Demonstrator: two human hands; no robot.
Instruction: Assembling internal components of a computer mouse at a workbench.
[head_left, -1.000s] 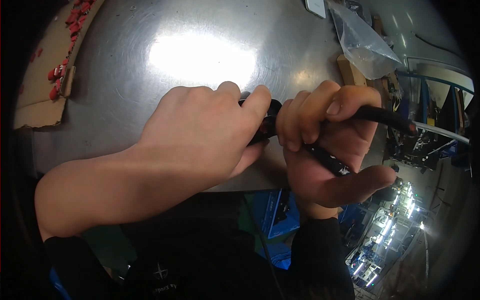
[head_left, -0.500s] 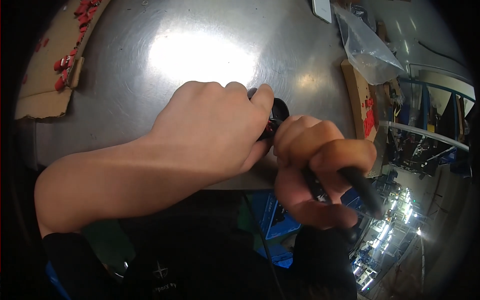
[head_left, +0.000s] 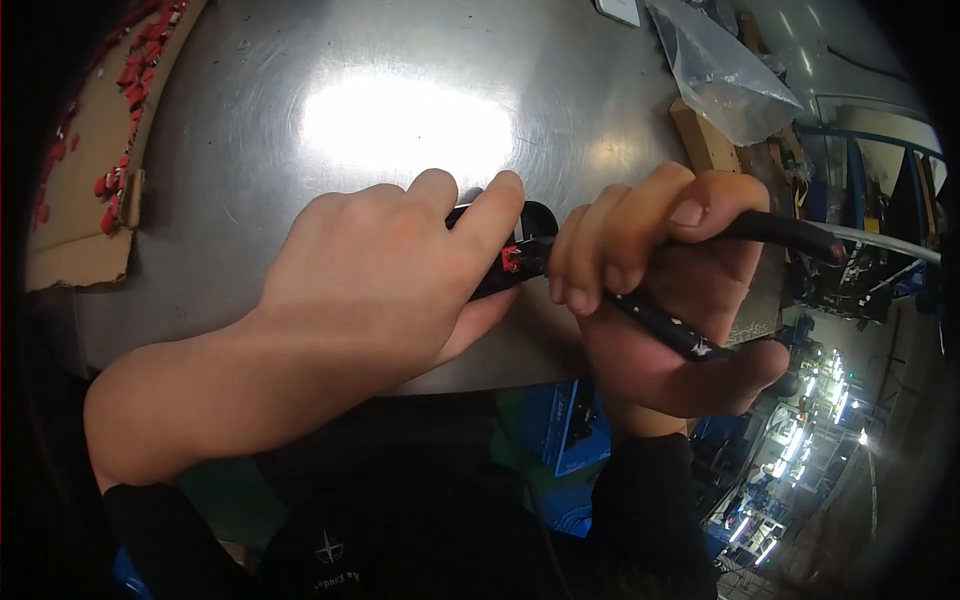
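My left hand (head_left: pixel 365 260) is closed round a black plastic housing (head_left: pixel 540 219) above the metal table, with much of it hidden by the fingers. A small red piece (head_left: pixel 512 259) shows inside the housing's open side. My right hand (head_left: pixel 640 250) grips a pair of black-handled pliers (head_left: pixel 790 234), fingers round one handle and the thumb along the other. The handles stand spread apart. The pliers' head reaches in at the red piece; whether the jaws touch it I cannot tell.
On the left of the metal table (head_left: pixel 240 130) lies a cardboard tray (head_left: pixel 90 255) with several red parts. A cardboard box (head_left: pixel 703 138), a clear plastic bag (head_left: pixel 720 75) and a white phone-like object (head_left: pixel 620 10) are at the far right. Below the table edge stands a blue crate (head_left: pixel 580 455).
The pliers' handles have spread wider, and my right fingers have lifted with the upper handle. My left hand and the housing have shifted slightly left, showing more of the red piece.
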